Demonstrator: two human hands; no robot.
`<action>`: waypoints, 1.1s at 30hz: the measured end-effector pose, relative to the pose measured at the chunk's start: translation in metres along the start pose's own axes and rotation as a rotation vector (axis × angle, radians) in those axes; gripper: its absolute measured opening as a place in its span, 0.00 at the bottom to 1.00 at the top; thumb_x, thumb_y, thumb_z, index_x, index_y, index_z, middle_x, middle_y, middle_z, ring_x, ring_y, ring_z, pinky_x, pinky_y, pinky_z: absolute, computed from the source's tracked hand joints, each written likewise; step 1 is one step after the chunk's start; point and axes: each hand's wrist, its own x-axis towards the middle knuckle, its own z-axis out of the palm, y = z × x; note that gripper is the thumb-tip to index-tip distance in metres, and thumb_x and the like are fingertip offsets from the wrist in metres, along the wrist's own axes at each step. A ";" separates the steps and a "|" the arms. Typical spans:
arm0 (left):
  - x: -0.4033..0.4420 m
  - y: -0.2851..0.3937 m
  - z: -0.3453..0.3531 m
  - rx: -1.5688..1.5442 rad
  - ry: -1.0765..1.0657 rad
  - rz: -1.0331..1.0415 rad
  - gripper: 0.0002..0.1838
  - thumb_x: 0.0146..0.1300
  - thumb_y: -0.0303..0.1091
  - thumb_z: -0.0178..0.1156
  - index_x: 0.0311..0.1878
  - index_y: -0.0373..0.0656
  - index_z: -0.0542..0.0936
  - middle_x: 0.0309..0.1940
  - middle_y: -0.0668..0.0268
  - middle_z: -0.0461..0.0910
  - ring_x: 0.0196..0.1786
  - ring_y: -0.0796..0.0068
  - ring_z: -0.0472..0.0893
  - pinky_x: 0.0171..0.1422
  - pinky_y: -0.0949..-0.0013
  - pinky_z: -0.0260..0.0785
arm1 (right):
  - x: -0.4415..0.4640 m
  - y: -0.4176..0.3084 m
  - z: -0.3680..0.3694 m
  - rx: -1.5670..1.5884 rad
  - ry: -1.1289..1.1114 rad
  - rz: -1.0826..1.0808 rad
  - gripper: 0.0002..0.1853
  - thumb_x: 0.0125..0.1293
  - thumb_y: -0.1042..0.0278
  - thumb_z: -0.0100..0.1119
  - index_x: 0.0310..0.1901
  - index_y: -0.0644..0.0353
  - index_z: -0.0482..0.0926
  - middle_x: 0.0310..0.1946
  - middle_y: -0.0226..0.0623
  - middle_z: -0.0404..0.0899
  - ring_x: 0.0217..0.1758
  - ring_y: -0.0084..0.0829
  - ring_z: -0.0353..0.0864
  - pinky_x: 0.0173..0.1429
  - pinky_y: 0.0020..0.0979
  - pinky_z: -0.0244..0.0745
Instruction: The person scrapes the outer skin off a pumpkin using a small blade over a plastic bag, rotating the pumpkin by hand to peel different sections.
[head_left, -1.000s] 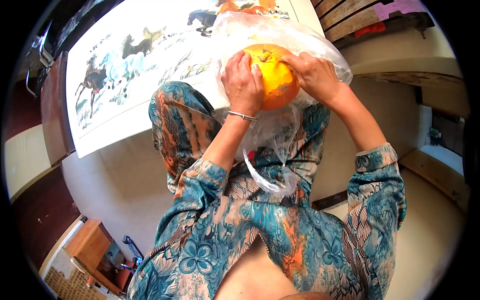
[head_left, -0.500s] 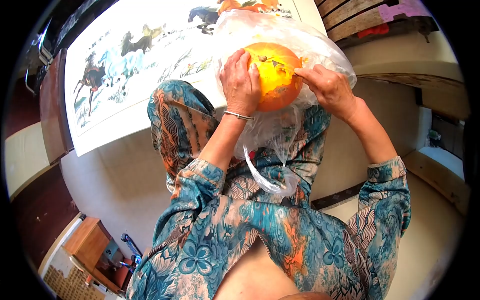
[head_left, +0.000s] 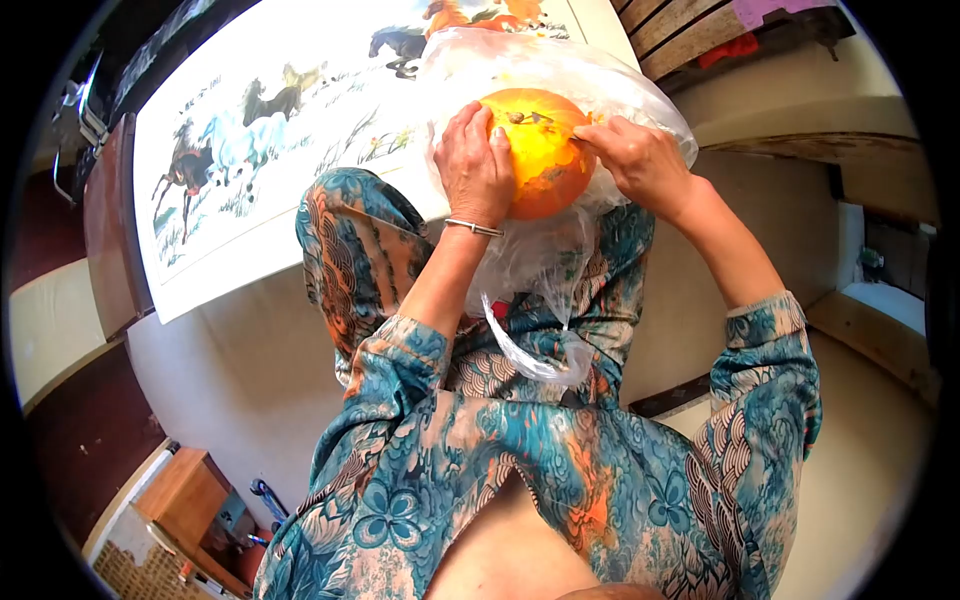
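No lettering can be read: small dark marks (head_left: 207, 87) near the upper left edge of the horse print (head_left: 300, 140) are too fine to decipher, and rows of figures (head_left: 150, 552) on a tan panel (head_left: 122, 562), lower left, are blurred.

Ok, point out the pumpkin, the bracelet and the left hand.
Pumpkin (head_left: 546, 156), head view: its yellow-orange side.
Bracelet (head_left: 474, 228), head view: middle of its band.
Left hand (head_left: 474, 170), head view: back of the hand.

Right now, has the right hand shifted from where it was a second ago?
Yes: against the slatted wood, the right hand sits slightly farther right and lower in view.
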 end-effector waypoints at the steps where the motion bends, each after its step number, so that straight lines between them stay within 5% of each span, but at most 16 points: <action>1: -0.001 -0.001 0.000 0.003 0.011 0.007 0.19 0.66 0.36 0.51 0.54 0.34 0.76 0.59 0.53 0.74 0.64 0.57 0.70 0.68 0.55 0.57 | -0.002 0.001 -0.001 0.009 0.009 -0.005 0.11 0.67 0.65 0.57 0.49 0.51 0.80 0.32 0.40 0.79 0.32 0.46 0.81 0.34 0.42 0.77; 3: -0.002 -0.004 0.002 0.001 0.021 0.026 0.19 0.66 0.36 0.51 0.54 0.35 0.76 0.59 0.53 0.74 0.64 0.56 0.70 0.68 0.55 0.57 | -0.007 0.004 -0.002 0.025 0.026 -0.001 0.11 0.68 0.60 0.56 0.48 0.50 0.80 0.33 0.41 0.79 0.32 0.47 0.82 0.33 0.43 0.77; 19: -0.003 -0.007 -0.002 -0.040 0.015 0.051 0.19 0.66 0.36 0.50 0.54 0.34 0.76 0.58 0.53 0.75 0.63 0.54 0.71 0.67 0.55 0.57 | -0.007 0.008 -0.013 0.064 -0.031 -0.048 0.17 0.60 0.75 0.58 0.51 0.49 0.80 0.30 0.38 0.78 0.32 0.44 0.81 0.36 0.40 0.78; 33: -0.002 -0.007 -0.004 -0.040 0.011 0.057 0.19 0.65 0.35 0.50 0.54 0.34 0.77 0.58 0.52 0.75 0.64 0.54 0.71 0.68 0.54 0.57 | 0.006 0.021 -0.014 0.136 -0.115 -0.103 0.16 0.62 0.75 0.58 0.52 0.50 0.80 0.33 0.37 0.79 0.35 0.43 0.81 0.38 0.39 0.76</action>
